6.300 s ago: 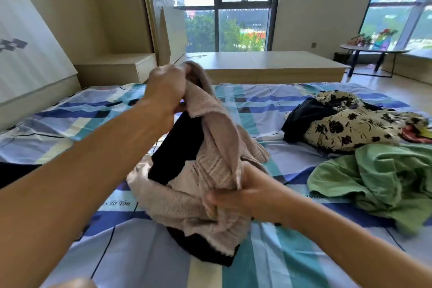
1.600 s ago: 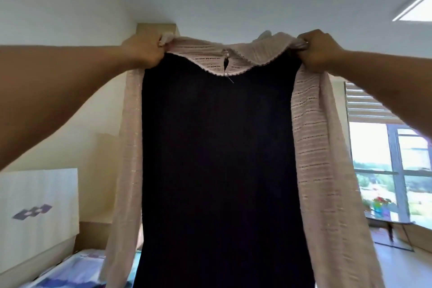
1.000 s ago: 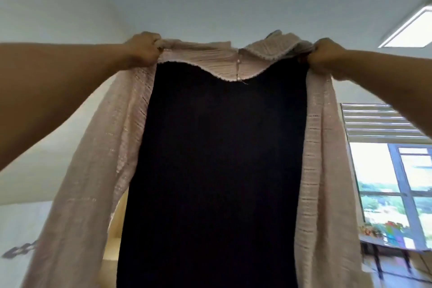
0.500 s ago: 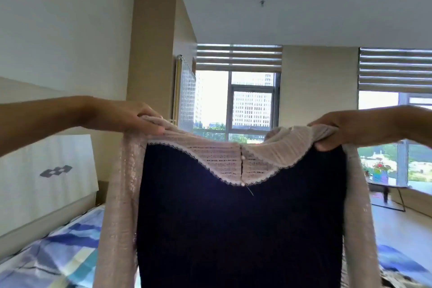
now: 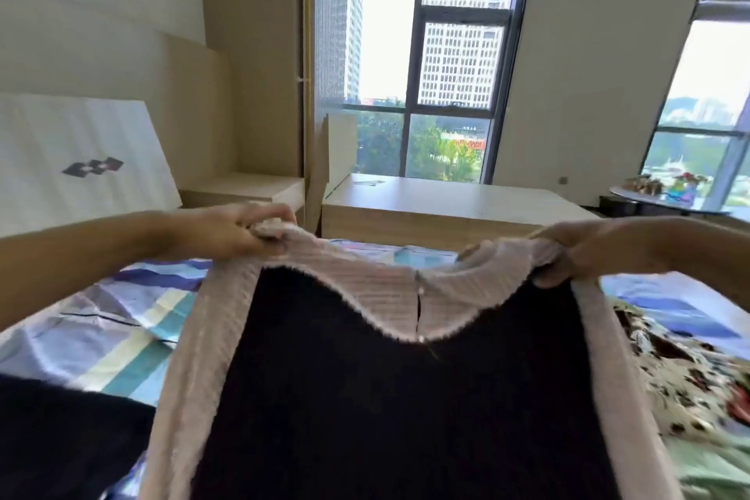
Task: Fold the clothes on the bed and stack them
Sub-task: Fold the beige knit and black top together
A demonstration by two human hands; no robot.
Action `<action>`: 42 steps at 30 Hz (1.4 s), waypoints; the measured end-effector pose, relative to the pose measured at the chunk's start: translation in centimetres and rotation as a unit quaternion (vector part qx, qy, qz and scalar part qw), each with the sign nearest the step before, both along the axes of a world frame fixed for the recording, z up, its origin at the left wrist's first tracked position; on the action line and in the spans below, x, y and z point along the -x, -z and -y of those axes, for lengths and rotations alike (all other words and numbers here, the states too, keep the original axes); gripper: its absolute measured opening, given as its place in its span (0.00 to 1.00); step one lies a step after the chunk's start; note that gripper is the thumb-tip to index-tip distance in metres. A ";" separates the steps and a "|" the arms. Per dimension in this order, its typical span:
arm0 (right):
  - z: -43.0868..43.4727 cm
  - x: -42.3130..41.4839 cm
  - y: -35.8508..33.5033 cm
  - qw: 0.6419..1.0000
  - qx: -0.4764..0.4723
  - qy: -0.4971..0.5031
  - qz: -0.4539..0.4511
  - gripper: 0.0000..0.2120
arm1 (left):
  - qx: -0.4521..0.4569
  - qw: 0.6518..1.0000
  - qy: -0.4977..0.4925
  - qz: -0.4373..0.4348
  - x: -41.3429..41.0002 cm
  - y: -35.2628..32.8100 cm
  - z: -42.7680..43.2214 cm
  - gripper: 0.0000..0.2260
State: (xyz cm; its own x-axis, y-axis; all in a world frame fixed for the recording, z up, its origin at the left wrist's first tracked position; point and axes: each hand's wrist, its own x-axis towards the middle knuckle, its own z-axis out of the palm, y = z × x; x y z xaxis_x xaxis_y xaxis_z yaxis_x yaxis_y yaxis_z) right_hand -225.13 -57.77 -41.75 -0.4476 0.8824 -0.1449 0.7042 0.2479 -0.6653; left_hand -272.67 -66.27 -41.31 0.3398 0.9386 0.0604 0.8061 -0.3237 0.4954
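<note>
Black-and-beige top [image 5: 406, 398] is held spread above the bed [image 5: 121, 333] — shoulders gripped in the curled fingers of the left hand [image 5: 239, 233] and right hand [image 5: 584, 252]. Mid-bed is blocked by it; floral garment [image 5: 682, 369] and green garment [image 5: 710, 467] are seen at right, dark cloth [image 5: 61, 430] at left.

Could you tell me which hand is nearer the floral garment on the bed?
Right: the right hand holds the dress just above the floral garment; the left hand, far across.
</note>
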 end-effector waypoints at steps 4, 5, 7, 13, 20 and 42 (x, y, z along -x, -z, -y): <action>-4.8 6.3 -0.7 0.959 -0.181 0.198 0.089 0.42 | -0.129 0.943 -0.259 -0.165 -1.0 1.5 -10.1 0.20; -5.1 7.1 0.8 0.945 -0.184 0.226 0.151 0.49 | -0.119 0.925 -0.308 -0.190 -2.0 2.9 -11.3 0.26; -4.4 8.4 4.2 0.931 -0.191 0.194 0.244 0.51 | -0.080 0.931 -0.291 -0.208 -5.1 6.8 -11.3 0.33; 6.6 8.9 19.6 0.979 -0.070 -0.049 0.183 0.44 | 0.028 0.983 0.019 -0.182 -11.2 24.1 2.5 0.30; 15.1 5.3 33.0 0.971 -0.023 -0.092 0.219 0.46 | 0.066 0.950 0.038 -0.302 -9.9 36.5 9.6 0.52; 8.0 -3.2 31.5 0.958 -0.059 0.220 0.175 0.31 | 0.199 0.888 0.086 -0.405 -8.2 31.9 7.4 0.35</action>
State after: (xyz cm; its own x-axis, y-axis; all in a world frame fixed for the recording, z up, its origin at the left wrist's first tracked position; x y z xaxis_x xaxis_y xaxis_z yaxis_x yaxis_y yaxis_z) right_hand -221.94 -65.72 -73.29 0.0290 0.9939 -0.1062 0.9329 -0.0651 -0.3541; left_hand -264.45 -73.71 -73.21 0.2612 0.7604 -0.5946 0.9056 -0.4062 -0.1216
